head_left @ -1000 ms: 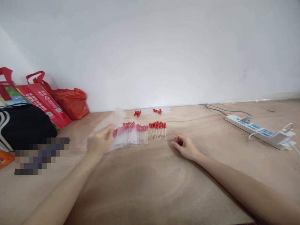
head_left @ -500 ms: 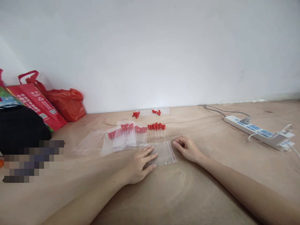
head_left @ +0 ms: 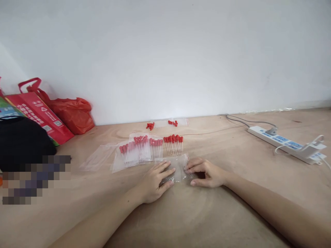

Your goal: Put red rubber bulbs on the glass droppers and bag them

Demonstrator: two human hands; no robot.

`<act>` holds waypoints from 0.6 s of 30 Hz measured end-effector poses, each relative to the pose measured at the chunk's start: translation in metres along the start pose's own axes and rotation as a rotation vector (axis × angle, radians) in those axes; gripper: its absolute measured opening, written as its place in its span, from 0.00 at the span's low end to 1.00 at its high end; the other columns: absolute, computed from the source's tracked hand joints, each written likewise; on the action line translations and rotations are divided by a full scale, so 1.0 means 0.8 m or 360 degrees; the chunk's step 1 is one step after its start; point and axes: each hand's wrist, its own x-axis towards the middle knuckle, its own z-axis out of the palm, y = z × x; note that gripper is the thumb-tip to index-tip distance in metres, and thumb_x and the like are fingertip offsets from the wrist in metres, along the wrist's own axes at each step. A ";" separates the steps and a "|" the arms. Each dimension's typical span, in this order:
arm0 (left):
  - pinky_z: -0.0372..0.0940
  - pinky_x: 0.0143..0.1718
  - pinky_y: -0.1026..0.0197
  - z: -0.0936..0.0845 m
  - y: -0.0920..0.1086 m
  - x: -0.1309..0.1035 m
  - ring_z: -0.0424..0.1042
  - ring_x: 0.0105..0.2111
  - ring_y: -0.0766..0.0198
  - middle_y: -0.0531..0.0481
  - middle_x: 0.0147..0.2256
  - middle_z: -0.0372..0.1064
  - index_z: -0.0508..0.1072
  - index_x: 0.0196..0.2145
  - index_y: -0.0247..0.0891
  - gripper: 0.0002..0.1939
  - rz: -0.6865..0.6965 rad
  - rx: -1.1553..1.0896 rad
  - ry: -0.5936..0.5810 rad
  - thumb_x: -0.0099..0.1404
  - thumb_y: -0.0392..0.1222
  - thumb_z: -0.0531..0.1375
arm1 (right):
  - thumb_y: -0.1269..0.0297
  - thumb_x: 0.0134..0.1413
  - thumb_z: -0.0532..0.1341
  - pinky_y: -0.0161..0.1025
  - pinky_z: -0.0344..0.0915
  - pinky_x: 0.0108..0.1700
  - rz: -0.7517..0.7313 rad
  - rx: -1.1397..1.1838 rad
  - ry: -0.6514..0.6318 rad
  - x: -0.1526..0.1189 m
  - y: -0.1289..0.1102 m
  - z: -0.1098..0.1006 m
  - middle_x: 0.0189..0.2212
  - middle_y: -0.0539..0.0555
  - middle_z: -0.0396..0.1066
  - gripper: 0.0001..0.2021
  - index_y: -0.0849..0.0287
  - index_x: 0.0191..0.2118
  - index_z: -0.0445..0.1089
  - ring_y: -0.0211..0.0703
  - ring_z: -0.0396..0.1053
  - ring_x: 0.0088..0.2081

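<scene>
A clear zip bag [head_left: 178, 174] lies flat on the wooden table. My left hand [head_left: 157, 182] rests on its left part, fingers spread. On the bag's right edge, at the zip end, are the fingertips of my right hand [head_left: 205, 174]; its thumb is apart from the bent fingers and touches the table side. Just behind the bag lies a row of droppers with red bulbs [head_left: 173, 138] and pale stems. Left of that row, filled clear bags [head_left: 141, 148] with red-topped droppers overlap one another.
Flat clear bags [head_left: 99, 156] lie at the left. Loose red bulbs [head_left: 150, 126] and another bag sit near the wall. Red bags [head_left: 72, 115] and a black object [head_left: 24, 143] stand far left, a white power strip [head_left: 281, 143] with cables at right.
My right hand has moved from beside the bag onto its zip end, its thumb now farther from the fingers. My left hand has stayed nearly in place.
</scene>
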 end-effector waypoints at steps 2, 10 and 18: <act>0.52 0.55 0.49 0.000 -0.001 0.000 0.51 0.57 0.56 0.48 0.57 0.52 0.62 0.52 0.43 0.20 0.0006 -0.0049 0.0057 0.65 0.48 0.47 | 0.57 0.48 0.59 0.45 0.55 0.52 -0.0006 0.0010 -0.0048 0.001 0.000 -0.001 0.47 0.59 0.65 0.16 0.57 0.43 0.70 0.45 0.61 0.49; 0.52 0.54 0.51 -0.003 -0.007 -0.002 0.61 0.51 0.61 0.50 0.51 0.63 0.66 0.49 0.43 0.16 0.0113 -0.0138 0.0159 0.63 0.42 0.51 | 0.57 0.48 0.59 0.44 0.53 0.53 0.0187 0.0508 -0.0040 -0.004 0.007 -0.014 0.50 0.56 0.63 0.12 0.55 0.36 0.74 0.45 0.56 0.54; 0.52 0.55 0.52 0.001 -0.006 0.000 0.57 0.54 0.61 0.49 0.54 0.58 0.65 0.50 0.42 0.17 0.0128 -0.0157 0.0109 0.64 0.44 0.49 | 0.55 0.45 0.58 0.35 0.62 0.30 0.1230 0.0189 0.0785 0.053 0.082 -0.028 0.24 0.52 0.70 0.14 0.62 0.26 0.71 0.40 0.67 0.28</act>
